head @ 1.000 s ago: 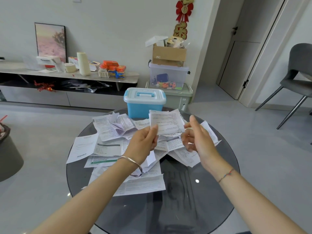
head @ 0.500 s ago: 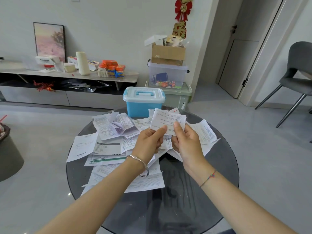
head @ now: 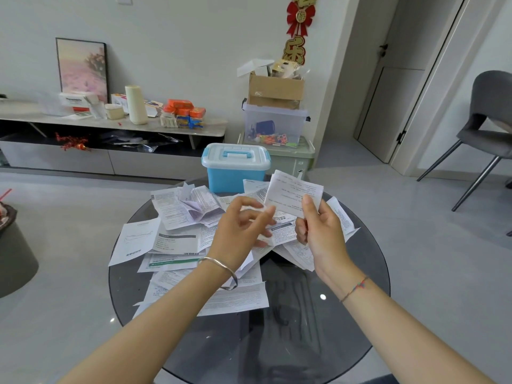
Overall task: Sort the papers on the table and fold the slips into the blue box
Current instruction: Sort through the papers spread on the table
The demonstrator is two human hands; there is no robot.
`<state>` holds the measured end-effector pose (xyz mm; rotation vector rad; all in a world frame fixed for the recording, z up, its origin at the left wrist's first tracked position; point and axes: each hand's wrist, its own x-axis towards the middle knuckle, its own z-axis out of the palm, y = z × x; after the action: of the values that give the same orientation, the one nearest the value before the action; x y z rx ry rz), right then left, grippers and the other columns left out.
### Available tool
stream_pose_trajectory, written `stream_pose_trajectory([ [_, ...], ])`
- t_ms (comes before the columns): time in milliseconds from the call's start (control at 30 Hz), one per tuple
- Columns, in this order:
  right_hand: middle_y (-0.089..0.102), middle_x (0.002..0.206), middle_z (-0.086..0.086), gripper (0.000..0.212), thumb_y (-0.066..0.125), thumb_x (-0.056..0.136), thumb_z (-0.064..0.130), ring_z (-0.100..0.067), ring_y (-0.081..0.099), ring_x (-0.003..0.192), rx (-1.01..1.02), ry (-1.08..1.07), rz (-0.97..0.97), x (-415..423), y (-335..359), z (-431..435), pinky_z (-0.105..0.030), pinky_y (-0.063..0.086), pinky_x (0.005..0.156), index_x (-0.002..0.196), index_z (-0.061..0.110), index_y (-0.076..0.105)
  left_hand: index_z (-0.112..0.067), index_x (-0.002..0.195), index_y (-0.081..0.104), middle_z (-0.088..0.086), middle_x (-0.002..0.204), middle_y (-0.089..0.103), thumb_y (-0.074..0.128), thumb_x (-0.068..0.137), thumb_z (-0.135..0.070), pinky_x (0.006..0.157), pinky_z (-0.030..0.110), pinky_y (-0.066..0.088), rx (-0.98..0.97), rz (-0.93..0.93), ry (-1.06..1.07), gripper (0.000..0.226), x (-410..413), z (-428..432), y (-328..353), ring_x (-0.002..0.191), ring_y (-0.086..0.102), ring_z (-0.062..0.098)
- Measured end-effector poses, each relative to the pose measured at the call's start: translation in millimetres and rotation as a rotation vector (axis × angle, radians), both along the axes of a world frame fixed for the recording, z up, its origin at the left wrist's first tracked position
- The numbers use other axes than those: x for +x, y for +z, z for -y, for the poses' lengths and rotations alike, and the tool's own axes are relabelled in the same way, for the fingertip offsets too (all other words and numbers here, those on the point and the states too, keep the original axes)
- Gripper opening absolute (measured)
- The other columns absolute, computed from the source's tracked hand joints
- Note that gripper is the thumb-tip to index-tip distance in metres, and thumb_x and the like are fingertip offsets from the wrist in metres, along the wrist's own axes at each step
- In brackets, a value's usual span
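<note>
A white printed slip [head: 291, 194] is up in the air over the table, pinched at its lower edge by my right hand [head: 321, 231], thumb on its face. My left hand [head: 241, 228] hovers just left of the slip with loosely curled fingers, its fingertip close to the slip's lower left corner, holding nothing I can make out. Under both hands a heap of loose papers [head: 177, 239] covers the far half of the round dark glass table [head: 304, 328]. The blue box [head: 235, 176], with its white lid closed, stands at the table's far edge.
Behind the table are stacked plastic bins [head: 277, 128] topped by a cardboard carton. A low sideboard [head: 110, 128] with clutter runs along the left wall. A grey chair [head: 487, 128] stands at the right, and a dark round stool [head: 13, 250] at the left.
My left hand has let go of the slip and dropped back a little. My right hand now holds the slip alone and has shifted it to the right.
</note>
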<state>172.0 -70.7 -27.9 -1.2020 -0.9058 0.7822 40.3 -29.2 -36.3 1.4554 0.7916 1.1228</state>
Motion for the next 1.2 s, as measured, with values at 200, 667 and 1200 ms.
stream_pose_trajectory([
  [200, 0.056, 0.063, 0.01, 0.02, 0.043, 0.099, 0.032, -0.001, 0.046, 0.053, 0.006, 0.002, 0.022, -0.7, -3.2, 0.3, -0.015, 0.04, 0.049, 0.103, 0.024, 0.061, -0.014, 0.096, 0.052, 0.005, 0.091, 0.07, 0.067, 0.086, -0.015, 0.061, 0.024, 0.057, 0.116, 0.022, 0.077, 0.018, -0.9, 0.0, 5.3, 0.067, 0.07, 0.016],
  [667, 0.06, 0.068, 0.009, 0.024, 0.04, 0.101, 0.029, -0.005, 0.046, 0.055, 0.011, -0.033, -0.026, 0.5, -5.6, 1.1, -0.021, 0.04, 0.052, 0.101, 0.019, 0.062, -0.027, 0.075, 0.067, -0.009, 0.07, 0.072, 0.076, 0.075, -0.016, 0.064, 0.019, 0.057, 0.272, -0.173, -0.006, 0.015, -16.7, -4.5, 9.4, 0.065, 0.071, 0.014],
  [1200, 0.063, 0.07, 0.011, 0.022, 0.042, 0.101, 0.026, -0.007, 0.047, 0.055, 0.028, -0.093, 0.092, -0.7, -11.1, -4.1, -0.017, 0.043, 0.05, 0.095, 0.022, 0.063, -0.007, 0.081, 0.052, 0.008, 0.066, 0.072, 0.071, 0.081, -0.001, 0.059, 0.018, 0.055, -0.225, 0.184, -0.002, 0.02, -9.2, -9.4, 12.3, 0.062, 0.07, 0.013],
])
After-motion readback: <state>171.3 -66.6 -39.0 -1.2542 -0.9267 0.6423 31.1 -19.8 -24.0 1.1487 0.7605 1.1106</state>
